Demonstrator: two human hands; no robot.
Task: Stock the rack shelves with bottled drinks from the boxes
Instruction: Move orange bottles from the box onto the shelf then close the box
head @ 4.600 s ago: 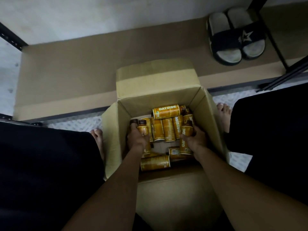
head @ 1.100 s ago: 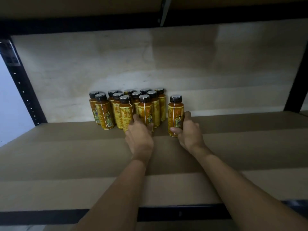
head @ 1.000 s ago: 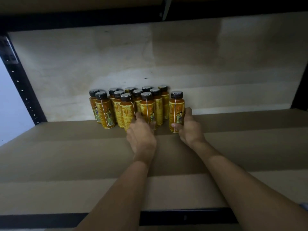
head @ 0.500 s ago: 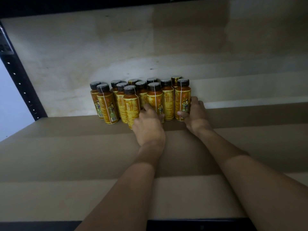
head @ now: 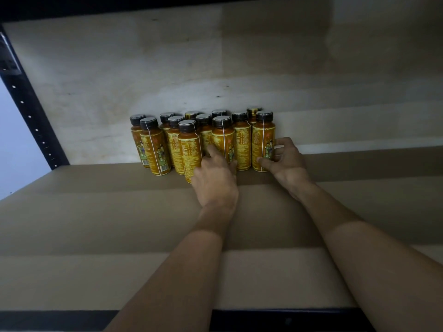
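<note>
Several orange-labelled drink bottles (head: 155, 149) with dark caps stand upright in a tight group at the back of the brown rack shelf (head: 119, 212). My left hand (head: 215, 180) holds the lower part of a front-row bottle (head: 223, 137), index finger stretched up along its left side. My right hand (head: 286, 161) grips the rightmost front bottle (head: 263, 140), thumb across its front and fingers round its right side. Both bottles stand on the shelf, touching their neighbours.
A pale board (head: 215, 68) closes the back of the shelf. A black perforated upright (head: 31, 116) stands at the left. The shelf's dark front rail (head: 60, 319) runs along the bottom. Bare shelf surface lies right of the bottles and in front of them.
Both hands have carried bottles from the box to the shelf. Over the last second they slid them back and left, and the right bottle closed its gap to the group.
</note>
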